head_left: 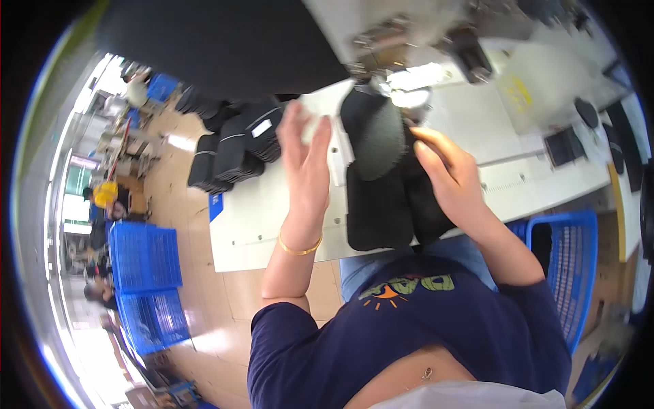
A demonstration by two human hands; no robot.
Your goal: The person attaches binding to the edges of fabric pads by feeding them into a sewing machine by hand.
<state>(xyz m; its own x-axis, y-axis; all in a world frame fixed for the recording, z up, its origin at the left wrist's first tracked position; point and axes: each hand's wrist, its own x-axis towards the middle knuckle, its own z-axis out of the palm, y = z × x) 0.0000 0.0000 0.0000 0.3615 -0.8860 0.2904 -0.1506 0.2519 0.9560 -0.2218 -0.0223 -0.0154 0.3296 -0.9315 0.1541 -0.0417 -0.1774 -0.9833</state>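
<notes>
While the left hand (305,157) hangs over the white table (255,228) with its fingers spread and its thumb apart, the right hand (453,177) lies at the right side of the black cloth (379,208), thumb and forefinger close together; whether they pinch it, I cannot tell. The cloth lies in front of the machine (388,41) and runs down to the table's front edge. Bare tabletop stretches along the left front edge and right of the right hand. Piles of black pieces (238,146) stand near the left edge; a blue basket (575,273) sits just beside the front edge at right. The left fingertips and the machine are blurred, and a large black panel (218,44) is cut off at the top.
</notes>
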